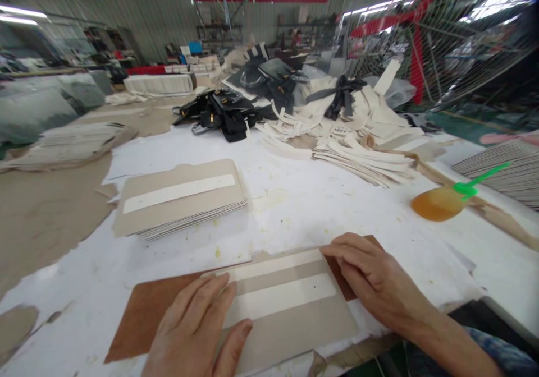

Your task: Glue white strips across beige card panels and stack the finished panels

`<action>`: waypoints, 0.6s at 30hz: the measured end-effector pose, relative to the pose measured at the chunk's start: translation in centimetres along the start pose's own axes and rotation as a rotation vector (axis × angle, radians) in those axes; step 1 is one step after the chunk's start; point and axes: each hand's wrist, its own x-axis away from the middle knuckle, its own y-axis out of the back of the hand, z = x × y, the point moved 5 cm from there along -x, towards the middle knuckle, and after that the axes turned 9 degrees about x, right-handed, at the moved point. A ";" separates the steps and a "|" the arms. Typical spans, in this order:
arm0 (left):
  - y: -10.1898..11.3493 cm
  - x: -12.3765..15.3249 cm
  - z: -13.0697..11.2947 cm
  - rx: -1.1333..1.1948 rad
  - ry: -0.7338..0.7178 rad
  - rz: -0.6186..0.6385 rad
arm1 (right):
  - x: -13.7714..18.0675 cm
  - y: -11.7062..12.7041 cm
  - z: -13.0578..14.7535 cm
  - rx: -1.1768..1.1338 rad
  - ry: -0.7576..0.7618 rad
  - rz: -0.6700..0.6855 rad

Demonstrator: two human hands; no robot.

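Note:
A beige panel [290,326] lies at the front of the table, over a brown board [154,309] whose ends show on both sides. One white strip [290,297] crosses the panel's middle. A second white strip [273,266] runs along its far edge. My left hand [197,321] rests flat on the panel's left part, fingers spread and thumb apart. At the far right corner, my right hand [364,267] has its fingers pressed together on the end of the far strip; its thumb is mostly hidden.
Beyond lies a stack of beige panels [181,197], the top one bearing a white strip. Loose white strips [362,161] and black bag pieces [227,113] are heaped farther back. An orange-filled bag with a green straw [438,203] lies at right, near stacked sheets [505,169].

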 end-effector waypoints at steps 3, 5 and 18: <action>-1.9 -0.6 -1.0 -0.119 -0.061 0.038 | 0.1 -1.6 0.7 0.133 0.159 -0.056; -2.9 -0.3 -0.9 -0.162 -0.038 0.068 | 0.5 -2.1 0.7 0.155 0.183 -0.098; -4.0 1.3 -0.2 -0.205 -0.083 0.098 | 1.4 -2.1 1.1 0.209 0.221 -0.087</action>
